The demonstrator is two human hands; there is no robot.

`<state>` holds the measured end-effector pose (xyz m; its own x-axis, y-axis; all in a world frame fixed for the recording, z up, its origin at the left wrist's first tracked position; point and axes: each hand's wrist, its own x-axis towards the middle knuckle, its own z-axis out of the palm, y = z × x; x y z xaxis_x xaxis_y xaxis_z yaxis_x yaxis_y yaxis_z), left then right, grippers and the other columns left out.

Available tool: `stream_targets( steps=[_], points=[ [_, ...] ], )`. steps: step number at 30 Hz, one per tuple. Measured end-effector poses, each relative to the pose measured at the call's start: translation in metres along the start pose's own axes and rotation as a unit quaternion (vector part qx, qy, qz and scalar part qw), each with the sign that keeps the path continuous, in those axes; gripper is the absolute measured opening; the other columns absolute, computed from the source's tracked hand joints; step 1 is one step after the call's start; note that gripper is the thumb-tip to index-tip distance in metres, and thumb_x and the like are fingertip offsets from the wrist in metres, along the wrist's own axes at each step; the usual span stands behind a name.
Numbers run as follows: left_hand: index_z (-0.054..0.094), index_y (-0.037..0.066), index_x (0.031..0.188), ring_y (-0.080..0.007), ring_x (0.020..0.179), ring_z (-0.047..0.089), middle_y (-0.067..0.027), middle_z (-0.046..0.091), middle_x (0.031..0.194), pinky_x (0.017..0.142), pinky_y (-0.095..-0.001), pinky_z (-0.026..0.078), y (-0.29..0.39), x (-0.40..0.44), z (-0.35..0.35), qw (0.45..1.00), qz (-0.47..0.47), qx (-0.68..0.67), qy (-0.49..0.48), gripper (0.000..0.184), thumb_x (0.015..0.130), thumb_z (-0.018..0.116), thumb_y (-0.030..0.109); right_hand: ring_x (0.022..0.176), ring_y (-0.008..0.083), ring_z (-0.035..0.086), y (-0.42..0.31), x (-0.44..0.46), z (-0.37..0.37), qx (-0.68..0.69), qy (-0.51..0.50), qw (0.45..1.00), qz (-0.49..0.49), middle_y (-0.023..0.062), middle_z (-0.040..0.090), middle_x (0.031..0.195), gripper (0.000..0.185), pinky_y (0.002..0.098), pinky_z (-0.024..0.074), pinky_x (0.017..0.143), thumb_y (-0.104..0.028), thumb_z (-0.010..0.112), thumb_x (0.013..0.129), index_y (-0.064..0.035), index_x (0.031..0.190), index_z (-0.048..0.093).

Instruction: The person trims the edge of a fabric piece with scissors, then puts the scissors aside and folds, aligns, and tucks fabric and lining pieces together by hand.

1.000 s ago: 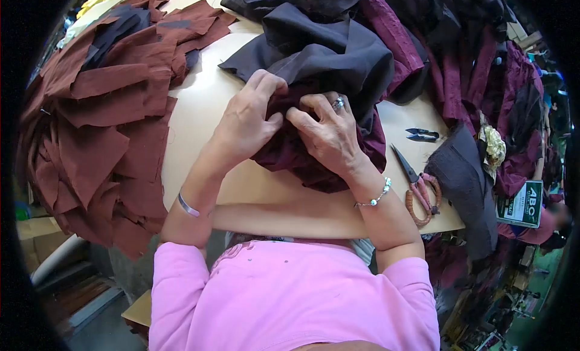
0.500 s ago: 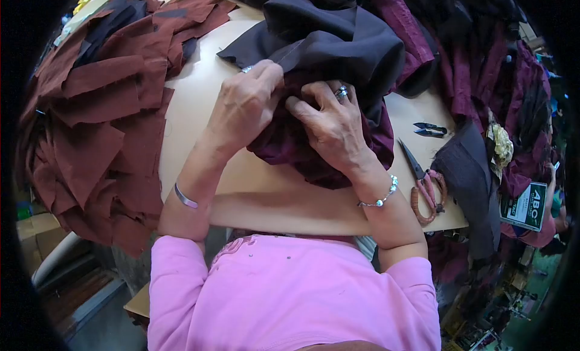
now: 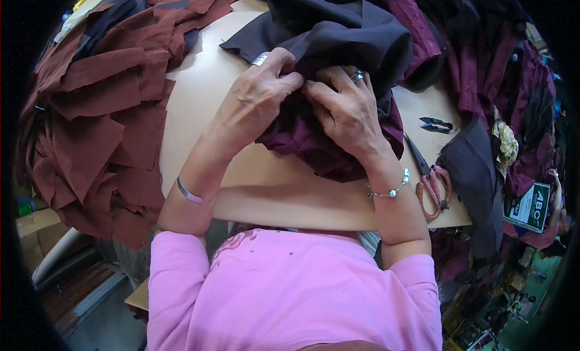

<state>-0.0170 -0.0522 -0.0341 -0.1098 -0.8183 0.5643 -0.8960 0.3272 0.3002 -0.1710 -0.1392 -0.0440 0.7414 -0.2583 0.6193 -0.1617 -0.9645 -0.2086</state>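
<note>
A bunched maroon cloth (image 3: 326, 148) lies under both hands, with a black cloth (image 3: 344, 40) joining it on the far side. My left hand (image 3: 260, 97) is closed, thumb and fingers pinching the fabric near where maroon meets black. Close beside it on the right, my right hand (image 3: 347, 109) is also closed on the maroon cloth, its fingers curled and a ring showing. The thumbs are a small distance apart. The exact edge or seam between the fingertips is too small to make out.
Pink-handled scissors (image 3: 432, 188) and small black thread snips (image 3: 436, 125) lie on the table (image 3: 272, 200) at the right. Reddish-brown cloth pieces (image 3: 109, 121) are heaped at the left. Dark and maroon cloth (image 3: 477, 79) hangs at the right, beside a cream fabric flower (image 3: 506, 144).
Both hands have shifted slightly right and up in view with the cloth. My left hand has turned so its ring shows, and its thumb has come nearer my right hand.
</note>
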Motion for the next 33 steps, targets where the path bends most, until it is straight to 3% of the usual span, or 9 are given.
stream_targets(
  steps=[5, 8, 11, 17, 21, 23, 30, 33],
  points=[
    [0.053, -0.002, 0.084, -0.0339, 0.082, 0.054, -0.0187, 0.047, 0.093, 0.071, -0.0391, 0.045, 0.015, -0.005, -0.002, 0.996, -0.078, 0.022, -0.045, 0.012, 0.072, 0.048, -0.002, 0.073, 0.0204, 0.055, 0.000, -0.002, 0.010, -0.028, 0.043, 0.996, -0.080, 0.0028, 0.054, 0.083, 0.018, 0.0383, 0.0385, 0.082, -0.011, 0.052, 0.067, -0.0139, 0.083, 0.060],
    [0.053, -0.003, 0.084, -0.0350, 0.082, 0.053, -0.0186, 0.047, 0.092, 0.072, -0.0398, 0.044, 0.019, -0.007, -0.007, 0.992, -0.090, 0.037, -0.085, 0.013, 0.072, 0.049, -0.002, 0.073, 0.0197, 0.055, -0.004, -0.003, 0.009, -0.039, 0.029, 0.995, -0.082, 0.0018, 0.055, 0.081, 0.017, 0.0384, 0.0386, 0.082, -0.013, 0.052, 0.067, -0.0140, 0.082, 0.060],
    [0.053, -0.002, 0.085, -0.0356, 0.082, 0.052, -0.0178, 0.048, 0.090, 0.073, -0.0404, 0.044, 0.014, -0.003, -0.014, 0.984, -0.136, -0.049, -0.106, 0.016, 0.070, 0.050, -0.004, 0.072, 0.0193, 0.055, -0.001, -0.006, 0.016, -0.016, 0.063, 0.997, -0.046, 0.0008, 0.055, 0.078, 0.016, 0.0384, 0.0385, 0.082, -0.011, 0.053, 0.067, -0.0145, 0.081, 0.060],
    [0.055, 0.000, 0.083, -0.0335, 0.081, 0.053, -0.0154, 0.050, 0.088, 0.072, -0.0384, 0.045, 0.006, -0.008, -0.010, 0.992, -0.088, -0.069, -0.051, 0.018, 0.067, 0.053, -0.008, 0.081, 0.0200, 0.053, -0.008, -0.001, 0.008, 0.011, 0.000, 1.000, -0.029, 0.0029, 0.053, 0.081, 0.015, 0.0390, 0.0358, 0.084, -0.011, 0.053, 0.068, -0.0144, 0.080, 0.061],
    [0.058, 0.001, 0.081, -0.0306, 0.076, 0.056, -0.0133, 0.052, 0.085, 0.068, -0.0353, 0.046, 0.000, -0.006, -0.004, 0.991, -0.094, -0.093, 0.017, 0.018, 0.067, 0.054, -0.008, 0.080, 0.0219, 0.053, -0.021, 0.000, 0.011, -0.085, -0.024, 0.996, -0.034, 0.0066, 0.051, 0.079, 0.015, 0.0402, 0.0359, 0.085, -0.014, 0.050, 0.070, -0.0128, 0.078, 0.062],
    [0.060, 0.002, 0.081, -0.0288, 0.074, 0.057, -0.0121, 0.053, 0.083, 0.066, -0.0341, 0.047, 0.002, -0.005, 0.002, 0.993, -0.069, -0.065, 0.070, 0.019, 0.067, 0.054, -0.009, 0.081, 0.0226, 0.053, -0.022, 0.000, 0.007, -0.071, -0.031, 0.996, -0.035, 0.0069, 0.052, 0.080, 0.014, 0.0405, 0.0362, 0.084, -0.013, 0.050, 0.069, -0.0128, 0.077, 0.061],
    [0.060, 0.001, 0.081, -0.0265, 0.074, 0.056, -0.0110, 0.051, 0.084, 0.065, -0.0329, 0.047, 0.008, -0.004, 0.006, 0.995, -0.037, -0.043, 0.080, 0.024, 0.062, 0.054, -0.011, 0.081, 0.0262, 0.053, -0.007, 0.001, -0.018, 0.121, -0.096, 0.988, 0.003, 0.0074, 0.053, 0.082, 0.011, 0.0410, 0.0368, 0.080, -0.011, 0.058, 0.067, -0.0133, 0.078, 0.059],
    [0.060, 0.001, 0.082, -0.0275, 0.076, 0.056, -0.0118, 0.050, 0.084, 0.066, -0.0332, 0.047, 0.010, -0.001, 0.005, 0.996, -0.011, -0.051, 0.067, 0.025, 0.061, 0.053, -0.011, 0.077, 0.0238, 0.054, -0.001, 0.001, -0.025, 0.107, -0.040, 0.993, 0.018, 0.0045, 0.055, 0.077, 0.015, 0.0399, 0.0364, 0.079, -0.011, 0.063, 0.066, -0.0141, 0.080, 0.060]
  ],
)
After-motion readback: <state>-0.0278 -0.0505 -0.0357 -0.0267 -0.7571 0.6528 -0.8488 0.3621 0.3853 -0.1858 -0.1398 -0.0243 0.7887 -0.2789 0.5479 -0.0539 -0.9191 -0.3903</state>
